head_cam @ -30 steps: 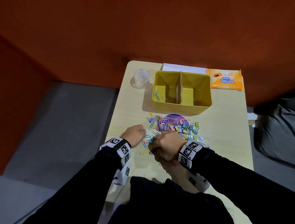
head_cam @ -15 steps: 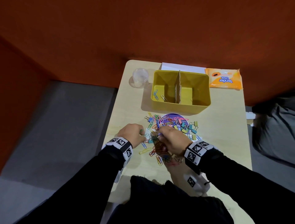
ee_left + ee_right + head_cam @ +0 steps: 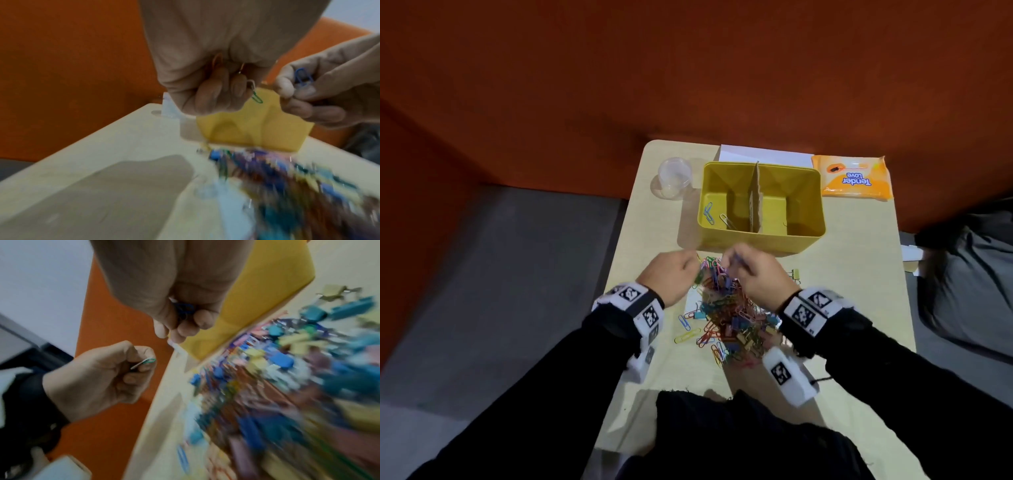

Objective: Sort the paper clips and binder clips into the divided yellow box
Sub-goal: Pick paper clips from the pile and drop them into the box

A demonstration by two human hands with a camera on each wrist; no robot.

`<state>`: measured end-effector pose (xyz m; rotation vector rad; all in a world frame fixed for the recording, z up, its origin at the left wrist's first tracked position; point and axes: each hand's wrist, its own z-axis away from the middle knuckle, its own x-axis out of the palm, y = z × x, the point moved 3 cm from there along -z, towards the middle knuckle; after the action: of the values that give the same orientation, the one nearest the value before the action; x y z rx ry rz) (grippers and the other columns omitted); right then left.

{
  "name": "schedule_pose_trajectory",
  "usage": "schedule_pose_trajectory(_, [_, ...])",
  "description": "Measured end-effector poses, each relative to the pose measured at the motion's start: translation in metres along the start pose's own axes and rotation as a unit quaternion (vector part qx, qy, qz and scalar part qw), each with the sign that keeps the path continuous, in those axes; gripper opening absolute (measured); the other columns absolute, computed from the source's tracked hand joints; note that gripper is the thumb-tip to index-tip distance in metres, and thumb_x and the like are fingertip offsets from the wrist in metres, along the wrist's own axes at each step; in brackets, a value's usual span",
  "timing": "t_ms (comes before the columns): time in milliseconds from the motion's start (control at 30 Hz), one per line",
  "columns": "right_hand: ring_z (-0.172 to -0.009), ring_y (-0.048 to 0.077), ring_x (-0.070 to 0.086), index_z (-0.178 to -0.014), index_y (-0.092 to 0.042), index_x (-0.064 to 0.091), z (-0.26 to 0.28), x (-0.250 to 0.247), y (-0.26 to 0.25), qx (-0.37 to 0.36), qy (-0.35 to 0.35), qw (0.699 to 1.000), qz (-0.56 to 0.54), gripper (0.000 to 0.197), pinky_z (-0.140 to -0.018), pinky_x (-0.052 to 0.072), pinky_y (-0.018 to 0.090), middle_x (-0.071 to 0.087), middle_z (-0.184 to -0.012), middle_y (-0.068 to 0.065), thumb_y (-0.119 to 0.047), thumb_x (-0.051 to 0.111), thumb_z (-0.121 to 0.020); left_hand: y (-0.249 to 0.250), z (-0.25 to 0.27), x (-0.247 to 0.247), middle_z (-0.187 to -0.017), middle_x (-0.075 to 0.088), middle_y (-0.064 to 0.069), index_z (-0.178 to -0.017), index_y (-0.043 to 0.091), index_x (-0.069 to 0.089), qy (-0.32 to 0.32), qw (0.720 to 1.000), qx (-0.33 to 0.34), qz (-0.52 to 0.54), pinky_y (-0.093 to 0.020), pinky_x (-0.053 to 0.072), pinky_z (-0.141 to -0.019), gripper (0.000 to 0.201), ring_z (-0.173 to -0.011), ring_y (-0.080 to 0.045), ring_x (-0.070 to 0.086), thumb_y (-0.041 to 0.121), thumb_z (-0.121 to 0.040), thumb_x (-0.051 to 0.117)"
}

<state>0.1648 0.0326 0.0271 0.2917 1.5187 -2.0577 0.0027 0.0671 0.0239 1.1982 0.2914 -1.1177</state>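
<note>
Mostly bright, tangled paper clips before yellow box.

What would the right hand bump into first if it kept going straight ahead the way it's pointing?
Most likely the near wall of the yellow box. The right hand, pinching a blue paper clip, points away from the person toward that box, just beyond its fingertips. If the hand is above the rim, it would pass over instead; height is unclear.

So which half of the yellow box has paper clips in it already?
The left half of the yellow box: a few paper clips lie there. The right half shows almost nothing.
</note>
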Motion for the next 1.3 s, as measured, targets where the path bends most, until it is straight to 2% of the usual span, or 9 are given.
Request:
schedule_pose_trajectory(100, [-0.065,0.015,0.047,-0.087,-0.017,0.055,-0.022,-0.026,-0.02,-0.001,0.074,0.994,-0.081,0.024,-0.061,0.041,0.029,0.054,-0.075,-0.003,0.004,0.043,-0.089,0.025,-0.02,-0.026,-0.08,0.06,-0.012,-0.079,0.008,0.059,0.057,0.996,0.018,0.059,-0.032,0.04,-0.07,0.027,-0.077,-0.025,0.053,0.019,-0.098,0.043])
schedule_pose_trajectory(233, [-0.067,0.016,0.053,-0.093,-0.015,0.056,-0.049,-0.054,-0.036,0.029,0.118,0.991,-0.048,0.022,-0.064,0.047,0.032,0.054,-0.078,-0.002,0.004,0.048,-0.084,0.043,-0.055,-0.044,-0.081,0.062,-0.018,-0.087,0.0,0.059,0.087,0.993,-0.005,0.077,-0.031,0.036,-0.063,0.026,-0.073,-0.026,0.053,0.023,-0.095,0.048])
schedule_pose_trajectory(400, [-0.089,0.027,0.063,-0.104,-0.019,0.058,-0.066,-0.059,-0.032,0.087,0.124,0.988,-0.014,0.032,-0.08,0.057,0.043,0.057,-0.089,0.001,0.002,0.052,-0.08,0.047,-0.083,-0.038,-0.088,0.069,-0.015,-0.088,0.013,0.055,0.067,0.988,-0.057,0.129,-0.03,0.047,-0.059,0.009,-0.061,-0.026,0.053,0.019,-0.092,0.049])
schedule_pose_trajectory(567, [-0.107,0.019,0.058,-0.124,-0.014,0.055,-0.056,-0.06,-0.037,0.061,0.131,0.988,0.052,0.042,-0.083,0.046,0.024,0.063,-0.115,0.005,-0.001,0.054,-0.084,0.05,-0.081,-0.033,-0.079,0.063,-0.008,-0.097,0.012,0.06,0.056,0.977,-0.07,0.193,-0.039,0.06,-0.072,0.015,-0.069,-0.026,0.065,0.02,-0.094,0.047])
schedule_pose_trajectory(700, [-0.087,0.014,0.059,-0.102,-0.015,0.063,-0.037,-0.051,-0.043,-0.008,0.163,0.984,0.068,0.02,-0.076,0.048,0.024,0.067,-0.095,0.001,-0.006,0.059,-0.085,0.05,-0.073,-0.036,-0.078,0.066,-0.008,-0.089,0.021,0.061,0.079,0.98,-0.042,0.176,-0.042,0.06,-0.076,0.01,-0.08,-0.03,0.069,0.015,-0.091,0.054])
schedule_pose_trajectory(867, [-0.08,0.026,0.064,-0.084,-0.017,0.065,-0.006,-0.006,-0.017,-0.092,0.032,0.981,0.169,0.013,-0.071,0.053,0.036,0.07,-0.084,0.004,-0.008,0.057,-0.08,0.04,-0.045,-0.035,-0.069,0.061,0.007,-0.079,0.015,0.065,0.142,0.982,-0.005,0.121,-0.02,0.041,-0.062,0.005,-0.065,-0.01,0.055,0.013,-0.083,0.063])
schedule_pose_trajectory(1033, [-0.08,0.027,0.064,-0.089,-0.014,0.067,0.02,0.033,0.012,-0.188,-0.12,0.925,0.309,0.012,-0.064,0.052,0.034,0.065,-0.088,0.005,-0.014,0.061,-0.079,0.006,-0.019,-0.002,-0.077,0.069,-0.004,-0.076,0.014,0.07,0.079,0.992,-0.047,0.089,-0.025,0.05,-0.07,0.007,-0.072,-0.018,0.062,0.01,-0.079,0.065])
schedule_pose_trajectory(1133, [-0.072,0.021,0.066,-0.088,-0.019,0.069,0.03,0.046,0.023,-0.233,-0.148,0.902,0.332,0.022,-0.058,0.054,0.026,0.066,-0.083,-0.002,-0.018,0.074,-0.067,-0.012,-0.006,0.017,-0.08,0.073,-0.002,-0.077,0.015,0.074,0.036,0.996,-0.066,0.04,-0.025,0.053,-0.073,0.015,-0.079,-0.02,0.068,0.007,-0.077,0.061])
schedule_pose_trajectory(1300, [-0.077,0.016,0.063,-0.104,-0.032,0.067,0.025,0.061,0.042,-0.265,-0.158,0.869,0.387,0.037,-0.065,0.053,0.028,0.065,-0.09,-0.008,-0.033,0.075,-0.068,-0.031,0.01,0.039,-0.077,0.065,0.005,-0.077,0.026,0.067,-0.031,0.994,-0.085,-0.058,-0.03,0.055,-0.074,0.009,-0.077,-0.019,0.065,0.017,-0.076,0.069])
